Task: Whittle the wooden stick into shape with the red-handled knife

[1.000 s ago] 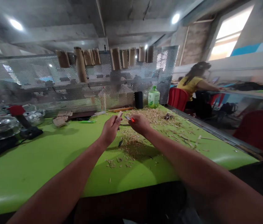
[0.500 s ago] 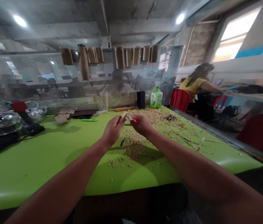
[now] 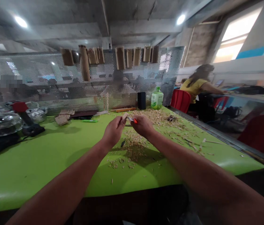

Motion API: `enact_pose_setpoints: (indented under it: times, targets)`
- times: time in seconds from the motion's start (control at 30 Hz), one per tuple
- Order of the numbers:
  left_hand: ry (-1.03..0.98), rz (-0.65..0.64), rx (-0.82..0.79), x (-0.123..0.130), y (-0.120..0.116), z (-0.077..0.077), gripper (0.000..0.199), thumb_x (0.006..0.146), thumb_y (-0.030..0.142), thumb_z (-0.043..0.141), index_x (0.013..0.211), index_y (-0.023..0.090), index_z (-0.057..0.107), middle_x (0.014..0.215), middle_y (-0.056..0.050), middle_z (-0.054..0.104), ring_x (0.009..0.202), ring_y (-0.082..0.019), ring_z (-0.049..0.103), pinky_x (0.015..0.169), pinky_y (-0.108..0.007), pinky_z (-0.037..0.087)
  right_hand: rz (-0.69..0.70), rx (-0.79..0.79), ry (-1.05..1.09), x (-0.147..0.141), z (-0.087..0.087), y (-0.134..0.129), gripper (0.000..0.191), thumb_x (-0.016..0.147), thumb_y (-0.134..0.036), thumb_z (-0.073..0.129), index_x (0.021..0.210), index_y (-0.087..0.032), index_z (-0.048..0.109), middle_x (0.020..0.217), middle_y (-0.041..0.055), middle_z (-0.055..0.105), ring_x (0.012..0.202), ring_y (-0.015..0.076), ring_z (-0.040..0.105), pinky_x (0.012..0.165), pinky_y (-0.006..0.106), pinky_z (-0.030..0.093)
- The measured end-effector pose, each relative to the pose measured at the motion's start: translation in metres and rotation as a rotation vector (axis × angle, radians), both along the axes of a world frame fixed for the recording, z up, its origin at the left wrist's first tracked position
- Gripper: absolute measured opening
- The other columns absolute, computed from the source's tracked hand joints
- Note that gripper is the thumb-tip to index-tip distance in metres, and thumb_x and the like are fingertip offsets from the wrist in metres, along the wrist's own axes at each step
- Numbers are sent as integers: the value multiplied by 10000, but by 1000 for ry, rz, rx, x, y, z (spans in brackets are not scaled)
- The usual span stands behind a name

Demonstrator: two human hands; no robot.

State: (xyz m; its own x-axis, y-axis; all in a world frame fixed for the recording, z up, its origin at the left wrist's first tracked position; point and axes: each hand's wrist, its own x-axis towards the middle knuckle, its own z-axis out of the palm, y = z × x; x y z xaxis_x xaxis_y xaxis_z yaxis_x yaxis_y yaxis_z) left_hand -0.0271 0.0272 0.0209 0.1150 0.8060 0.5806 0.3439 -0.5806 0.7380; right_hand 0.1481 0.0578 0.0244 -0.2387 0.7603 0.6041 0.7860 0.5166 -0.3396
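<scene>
**Left hand and right hand, close together but apart, each pinching an item above the table.**
Left: pale wood sliver. Right: small orange-handled knife, held just beside the sliver. Below: wood shavings scattered over a green worktable. Beyond: green-capped plastic bottle, then a perforated metal screen hung with brown paper sleeves. Far right: seated co-worker in yellow.

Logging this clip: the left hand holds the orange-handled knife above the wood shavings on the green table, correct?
Not quite: the head view shows the right hand holding the orange-handled knife, above the wood shavings on the green table.
</scene>
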Motion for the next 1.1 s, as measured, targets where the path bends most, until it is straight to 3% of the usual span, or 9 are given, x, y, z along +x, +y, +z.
enact_pose_setpoints:
  times: [0.3, 0.53, 0.63, 0.87, 1.1]
  targets:
    - [337, 243, 147, -3, -16, 13, 234, 985, 398, 487, 865, 216, 575, 793, -48, 649, 734, -198, 623, 630, -258, 390, 7, 16, -28, -3, -1, 0, 260, 834, -237, 474, 594, -185, 558, 587, 22, 530, 574, 134, 387, 560, 276, 220]
    - [505, 380, 234, -4, -11, 12, 180, 981, 352, 494, 911, 218, 591, 886, -84, 695, 753, -223, 621, 640, -280, 339, -73, -147, 11, -5, 1, -10, 231, 824, -225, 504, 614, -193, 595, 571, 22, 560, 524, 130, 388, 530, 280, 219]
    - [465, 360, 224, -3, -9, 10, 179, 980, 343, 490, 874, 224, 572, 853, -69, 684, 728, -208, 613, 625, -271, 331, -109, -176, 14, -7, 1, -11, 214, 825, -222, 514, 649, -192, 631, 590, 35, 596, 526, 135, 414, 531, 279, 236]
    - [326, 194, 74, 6, -14, 6, 270, 979, 381, 473, 761, 224, 475, 717, -23, 611, 646, -177, 537, 599, -273, 296, -44, -10, -130, 3, -5, 2, 261, 854, -189, 470, 653, -175, 636, 649, 49, 613, 581, 141, 421, 564, 282, 233]
    - [187, 119, 27, 12, -12, 2, 317, 966, 408, 467, 714, 215, 449, 649, 13, 506, 622, -151, 446, 588, -274, 271, -49, 22, -132, 6, -8, 13, 242, 835, -147, 453, 661, -168, 619, 629, 32, 570, 566, 131, 380, 563, 274, 223]
